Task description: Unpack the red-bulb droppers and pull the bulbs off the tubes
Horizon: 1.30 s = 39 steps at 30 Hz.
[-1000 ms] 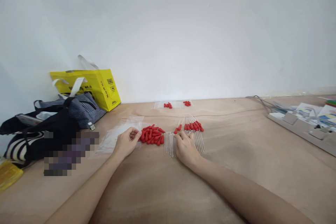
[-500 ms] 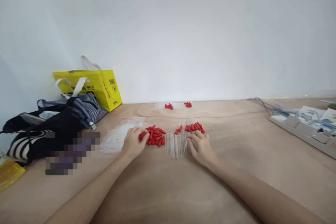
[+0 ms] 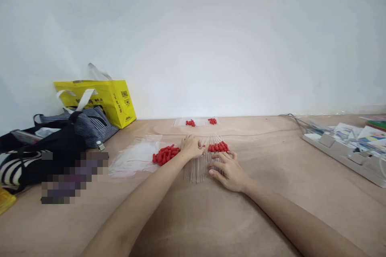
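Note:
My left hand [image 3: 191, 147] is curled just right of a pile of red rubber bulbs [image 3: 165, 154]. Its fingertips meet by a red bulb [image 3: 204, 146], and what they hold is hidden. Under its wrist and to the right lies a row of clear, thin glass tubes [image 3: 197, 168]. Over the right end of that row rests my right hand [image 3: 226, 168], its fingers bent but apart, touching the tubes. Just beyond it, droppers with red bulbs [image 3: 217, 147] lie side by side, their clear tubes pointing away from me.
Clear plastic bags [image 3: 132, 156] lie left of the bulb pile. Farther back is a bag with tubes and red bulbs [image 3: 190, 123]. A yellow bag [image 3: 120, 104], a striped bag [image 3: 96, 124] and a black bag [image 3: 57, 156] stand left. At right is a power strip [image 3: 340, 156].
My left hand has moved right, from the bulb pile to beside the droppers, uncovering the pile. My right hand stays at the tubes, its fingers more spread. The view has shifted slightly.

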{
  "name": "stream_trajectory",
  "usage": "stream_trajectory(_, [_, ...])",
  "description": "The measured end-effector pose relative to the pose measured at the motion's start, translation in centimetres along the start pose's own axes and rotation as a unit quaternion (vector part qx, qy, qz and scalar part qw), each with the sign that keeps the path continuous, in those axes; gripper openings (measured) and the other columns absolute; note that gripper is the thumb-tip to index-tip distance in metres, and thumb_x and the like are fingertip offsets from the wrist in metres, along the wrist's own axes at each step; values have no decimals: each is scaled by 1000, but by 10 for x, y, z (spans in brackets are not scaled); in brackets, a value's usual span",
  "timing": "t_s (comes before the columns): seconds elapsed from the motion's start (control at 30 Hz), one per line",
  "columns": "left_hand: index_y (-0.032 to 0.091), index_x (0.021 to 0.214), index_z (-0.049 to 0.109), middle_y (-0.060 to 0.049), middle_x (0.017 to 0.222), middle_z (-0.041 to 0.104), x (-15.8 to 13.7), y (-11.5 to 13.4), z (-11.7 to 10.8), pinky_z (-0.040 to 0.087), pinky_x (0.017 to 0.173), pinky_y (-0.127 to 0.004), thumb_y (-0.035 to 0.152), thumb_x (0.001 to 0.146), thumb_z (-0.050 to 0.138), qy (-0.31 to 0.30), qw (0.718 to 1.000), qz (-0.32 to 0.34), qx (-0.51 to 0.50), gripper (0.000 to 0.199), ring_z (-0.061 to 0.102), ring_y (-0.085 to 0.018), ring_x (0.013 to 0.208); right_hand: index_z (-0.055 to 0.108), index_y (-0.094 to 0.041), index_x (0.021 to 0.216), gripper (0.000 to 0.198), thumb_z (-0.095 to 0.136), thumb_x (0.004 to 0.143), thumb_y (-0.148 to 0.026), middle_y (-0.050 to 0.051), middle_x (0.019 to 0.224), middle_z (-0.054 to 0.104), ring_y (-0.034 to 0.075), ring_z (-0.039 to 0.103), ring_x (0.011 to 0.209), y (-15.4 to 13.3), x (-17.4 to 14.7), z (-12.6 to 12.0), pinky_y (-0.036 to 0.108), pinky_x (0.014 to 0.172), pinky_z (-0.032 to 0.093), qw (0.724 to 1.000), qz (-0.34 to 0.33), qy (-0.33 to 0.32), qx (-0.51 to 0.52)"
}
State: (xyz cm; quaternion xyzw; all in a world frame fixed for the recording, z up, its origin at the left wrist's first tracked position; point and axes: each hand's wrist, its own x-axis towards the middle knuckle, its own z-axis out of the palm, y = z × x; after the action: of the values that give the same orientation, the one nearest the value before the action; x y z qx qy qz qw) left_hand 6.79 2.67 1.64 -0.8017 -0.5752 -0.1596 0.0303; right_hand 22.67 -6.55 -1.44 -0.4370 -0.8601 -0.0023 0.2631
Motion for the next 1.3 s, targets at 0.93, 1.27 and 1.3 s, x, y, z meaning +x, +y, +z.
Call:
stream_trajectory(0.93, [19,74,58,-3,79,63,-110,-42,-25,39,74,-33,22,78,48,222,936,272,-6,11,51,-16,79,56,-25,104,23,44,84,-25,2,88,64,18,49,97,-18,6,18,45,96,10,982,-103,136,-82])
stream_trajectory(1.27, [23,78,62,1,83,67,-109,-39,-17,35,82,-34,27,81,49,210,930,298,-40,14,54,-15,83,59,-19,85,22,39,79,-11,0,62,53,13,45,68,-24,2,25,39,87,20,976,-141,148,-75])
stream_trajectory(1.3, [23,75,62,2,80,68,-110,-39,-17,33,84,-35,26,82,48,203,934,292,-41,16,55,-14,81,58,-19,82,22,38,79,-10,0,61,52,13,45,67,-24,1,24,38,86,20,976,-145,147,-70])
